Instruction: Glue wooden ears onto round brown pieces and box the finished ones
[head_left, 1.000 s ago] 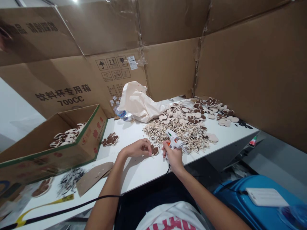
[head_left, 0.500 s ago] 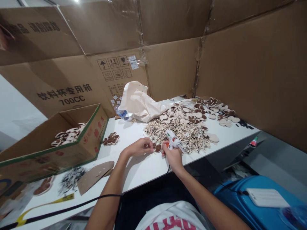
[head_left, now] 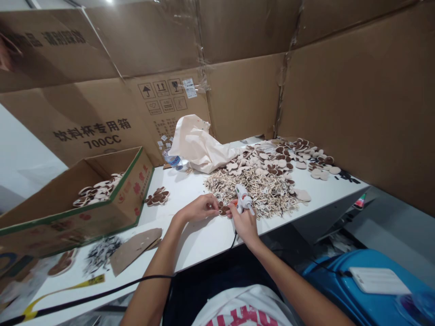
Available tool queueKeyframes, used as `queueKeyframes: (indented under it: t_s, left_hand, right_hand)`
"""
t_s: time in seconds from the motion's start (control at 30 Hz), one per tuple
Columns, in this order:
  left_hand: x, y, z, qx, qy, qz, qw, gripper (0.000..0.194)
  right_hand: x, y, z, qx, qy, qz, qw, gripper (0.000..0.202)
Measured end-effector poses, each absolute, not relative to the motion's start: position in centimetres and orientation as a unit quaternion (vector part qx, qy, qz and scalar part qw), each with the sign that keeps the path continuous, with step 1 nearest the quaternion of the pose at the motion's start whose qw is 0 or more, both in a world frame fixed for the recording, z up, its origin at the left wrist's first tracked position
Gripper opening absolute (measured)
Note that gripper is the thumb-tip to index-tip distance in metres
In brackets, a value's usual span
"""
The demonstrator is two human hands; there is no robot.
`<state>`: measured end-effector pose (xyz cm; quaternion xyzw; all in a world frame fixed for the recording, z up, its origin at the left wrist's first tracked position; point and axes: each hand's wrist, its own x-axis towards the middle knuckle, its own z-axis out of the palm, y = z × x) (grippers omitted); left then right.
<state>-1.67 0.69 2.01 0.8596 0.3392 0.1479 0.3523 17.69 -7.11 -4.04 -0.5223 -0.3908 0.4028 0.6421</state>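
A small brown felt piece with a cream edge (head_left: 222, 209) lies at the front of the white table, between my two hands. My left hand (head_left: 203, 208) is closed in a pinch at its left edge. In my right hand (head_left: 244, 222) is a white hot glue gun (head_left: 243, 197), its body leaning up past the fingers; the thumb and fingertips of that hand also reach the piece's right edge. Just behind the hands spreads a heap of short cream cords (head_left: 251, 185). Beyond it is a pile of cream and brown rabbit-shaped pieces (head_left: 261, 160).
An open cardboard box (head_left: 131, 190) holding more pieces stands at left, with a small stack of brown pieces (head_left: 157, 196) beside it. A cream cloth or bag (head_left: 195, 145) and a plastic bottle (head_left: 173, 159) sit at the back. Tall cardboard walls (head_left: 241, 97) enclose the table.
My right hand and the glue gun have shifted slightly left, closer to my left hand. The glue gun has turned a little. My left hand stays nearly in place.
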Motion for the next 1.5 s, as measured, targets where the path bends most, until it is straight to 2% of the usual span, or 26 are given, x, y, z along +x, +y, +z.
queueKeyframes:
  t_s: [0.23,0.63,0.83,1.17,1.5]
  left_hand:
    - [-1.7,0.9,1.7,0.853,0.317,0.181,0.372,0.026]
    - [-1.9,0.7,3.5,0.849,0.289,0.218,0.386,0.023]
    - [-1.6,0.5,3.6,0.841,0.274,0.246,0.398,0.021]
    - [-0.4,0.1,3.9,0.834,0.298,0.322,0.335,0.020]
    - [0.0,-0.4,3.8,0.762,0.359,0.325,0.429,0.029]
  right_hand:
    - [17.8,-7.1,-4.0,-0.533,-0.404,0.407,0.622,0.018]
    - [17.9,-7.1,-4.5,-0.540,-0.389,0.385,0.640,0.035]
    - [17.9,-6.7,-4.5,-0.492,-0.352,0.461,0.650,0.048]
    - [17.8,-6.8,-4.3,-0.464,-0.333,0.460,0.680,0.043]
    - [17.9,-6.7,-4.6,-0.452,-0.314,0.455,0.700,0.044]
